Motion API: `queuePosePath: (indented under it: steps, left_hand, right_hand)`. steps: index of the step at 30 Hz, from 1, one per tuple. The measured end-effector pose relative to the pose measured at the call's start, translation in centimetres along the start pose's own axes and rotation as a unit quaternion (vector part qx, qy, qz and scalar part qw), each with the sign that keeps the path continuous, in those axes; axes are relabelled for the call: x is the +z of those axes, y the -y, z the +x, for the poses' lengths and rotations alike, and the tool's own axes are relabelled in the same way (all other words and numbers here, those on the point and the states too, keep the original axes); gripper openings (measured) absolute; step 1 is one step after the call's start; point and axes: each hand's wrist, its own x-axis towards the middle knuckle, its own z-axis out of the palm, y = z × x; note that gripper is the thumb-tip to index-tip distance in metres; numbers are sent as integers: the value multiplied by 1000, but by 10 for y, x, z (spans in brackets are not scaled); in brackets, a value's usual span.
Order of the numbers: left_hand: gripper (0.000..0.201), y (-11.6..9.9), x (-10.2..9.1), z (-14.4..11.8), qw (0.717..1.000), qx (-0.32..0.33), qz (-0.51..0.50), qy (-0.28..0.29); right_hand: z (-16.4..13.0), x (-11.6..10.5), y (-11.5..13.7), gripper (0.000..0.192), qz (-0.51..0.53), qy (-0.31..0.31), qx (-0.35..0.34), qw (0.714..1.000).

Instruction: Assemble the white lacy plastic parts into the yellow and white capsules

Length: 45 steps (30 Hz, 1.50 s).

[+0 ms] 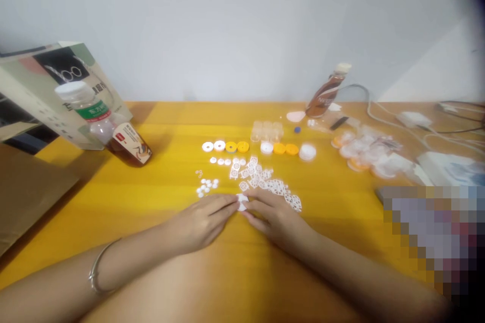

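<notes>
Both forearms come in low across the yellow desk [113, 181], and my left hand [202, 222] and right hand [275, 219] meet fingertip to fingertip, pinched nearly closed on one small white piece [241, 202] at the near edge of the scattered white lattice pieces [265, 181]. I judge a light, steady pinch best, with the wrists resting on the desk, so the thin piece does not bend or slip.

Legible markings: nearly none.
Far-left box [56, 86] shows large "100"-like figures; bottle labels [96, 110] are too blurred to read.

Yellow table [159, 212], white lattice pieces [265, 181], round discs [225, 146], two bottles [113, 131], cardboard box [41, 91], cables [417, 126]
</notes>
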Motion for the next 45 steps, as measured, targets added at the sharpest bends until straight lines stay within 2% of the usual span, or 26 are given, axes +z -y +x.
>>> queuePosePath:
  steps: [5, 9, 11, 14, 17, 22, 31, 35, 40, 45]
  left_hand:
    - [41, -3, 3, 1, 1000, 8, 10, -5]
    - [40, -1, 3, -2, 999, 8, -7, -42]
    - [37, 6, -1, -4, 997, -13, -4, -74]
    - [27, 25, -12, -7, 989, -91, 22, -114]
    - [20, 45, -20, -8, 983, -158, 29, -95]
    - [19, 57, -19, -5, 982, -176, 41, -59]
    - [13, 50, -21, -3, 981, -183, 16, -63]
    - [12, 29, -19, 1, 982, -164, -46, -86]
    - [13, -6, -10, 15, 969, -147, -182, -75]
    - [8, -12, 3, 20, 961, -191, -186, -71]
  right_hand:
    - [1, 1, 0, 7, -10, 1, 2, 1000]
    - [0, 2, -2, 7, 2, 0, -7, 1000]
    - [0, 2, -3, 6, 11, 0, -11, 1000]
    - [0, 1, -2, 4, 22, -4, -12, 1000]
    - [1, 0, -1, 4, 32, -3, -13, 999]
    - [2, -3, 2, 8, 36, 21, -3, 999]
    - [3, -5, 3, 18, 36, 48, 21, 998]
    - [2, -5, 3, 18, 42, 49, 23, 998]
    - [4, -6, 6, 17, 51, 53, 19, 997]
    - [5, -7, 9, 15, 37, 53, 20, 998]
